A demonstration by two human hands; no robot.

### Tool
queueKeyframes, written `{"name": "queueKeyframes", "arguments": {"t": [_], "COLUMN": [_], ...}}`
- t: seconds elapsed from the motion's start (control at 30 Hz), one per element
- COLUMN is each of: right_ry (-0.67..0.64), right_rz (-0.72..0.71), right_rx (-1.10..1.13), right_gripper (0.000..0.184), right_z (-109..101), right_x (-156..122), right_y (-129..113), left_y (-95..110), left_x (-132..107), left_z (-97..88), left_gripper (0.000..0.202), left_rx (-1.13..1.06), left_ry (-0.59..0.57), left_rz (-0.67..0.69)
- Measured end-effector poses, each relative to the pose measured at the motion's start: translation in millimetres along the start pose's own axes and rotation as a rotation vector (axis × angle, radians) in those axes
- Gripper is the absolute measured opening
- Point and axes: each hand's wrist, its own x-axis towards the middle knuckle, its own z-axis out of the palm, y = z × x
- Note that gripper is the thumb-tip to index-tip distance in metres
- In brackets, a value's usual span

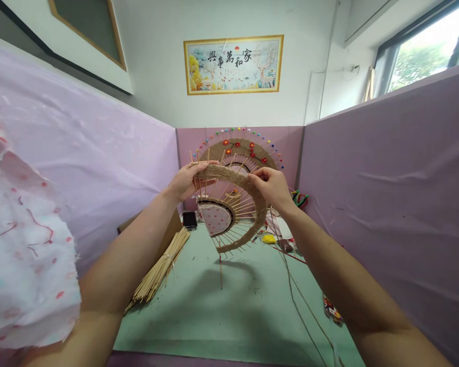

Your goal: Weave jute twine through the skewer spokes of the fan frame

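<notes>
A half-round fan frame (260,204) of thin bamboo sticks, with a broad band of brown twine woven through them, is held up above the table. At its centre is a half-circle of white cloth with pink dots (216,218), edged with twine and a dark line. My left hand (189,179) is closed around the band's upper left end, thumb in front and fingers behind. At the band's upper right edge, my right hand (270,186) is pinched closed on the twine. Strands of loose twine (289,278) hang below that hand to the table's front.
Behind stands a finished-looking fan (239,145) with red flowers and coloured bead tips. A bundle of bamboo sticks (162,267) lies left on the green table (199,318). A yellow packet (268,238) lies at the right. Purple-covered partitions (382,204) enclose the sides.
</notes>
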Motion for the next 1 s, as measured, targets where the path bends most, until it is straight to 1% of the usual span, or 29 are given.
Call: {"name": "queueKeyframes", "arguments": {"t": [0.1,0.2,0.4,0.5,0.57,0.63,0.8,0.87,0.93,1.0], "right_ry": [0.055,0.079,0.068,0.05,0.023,0.023,0.157,0.179,0.144,0.083], "right_rz": [0.003,-0.011,-0.127,-0.122,-0.098,-0.104,-0.222,-0.279,-0.298,-0.264], "right_rx": [0.003,0.021,0.021,-0.052,-0.099,-0.132,-0.153,-0.146,-0.129,-0.094], "right_gripper": [0.023,0.022,0.019,0.017,0.015,0.015,0.018,0.019,0.018,0.016], "right_z": [-9.4,-18.0,-28.0,-29.2,-28.6,-26.8,-15.1,-8.4,-1.9,3.4], "right_x": [2.9,6.8,17.3,22.2,21.5,15.5,-11.8,-19.1,-21.8,-20.1], "right_y": [-2.0,-1.3,-0.2,1.4,3.2,4.9,13.4,20.4,27.5,31.6], "left_y": [-0.6,-0.7,0.2,0.9,0.8,0.1,-3.4,-4.3,-4.4,-4.5], "left_x": [-2.3,-3.6,-6.8,-8.1,-8.4,-8.2,-8.7,-10.3,-12.3,-14.4], "left_z": [-3.6,-6.4,-4.3,-2.5,-2.1,-2.4,-2.8,-1.2,1.5,4.5], "left_gripper": [0.026,0.025,0.024,0.023,0.023,0.023,0.022,0.022,0.02,0.019], "left_rx": [-0.011,-0.027,-0.036,-0.041,-0.046,-0.049,-0.068,-0.083,-0.1,-0.109], "left_ry": [0.0,0.007,0.023,0.025,0.034,0.05,0.11,0.119,0.132,0.172], "left_rz": [0.004,0.001,-0.01,-0.014,-0.013,-0.01,0.047,0.065,0.072,0.083]}}
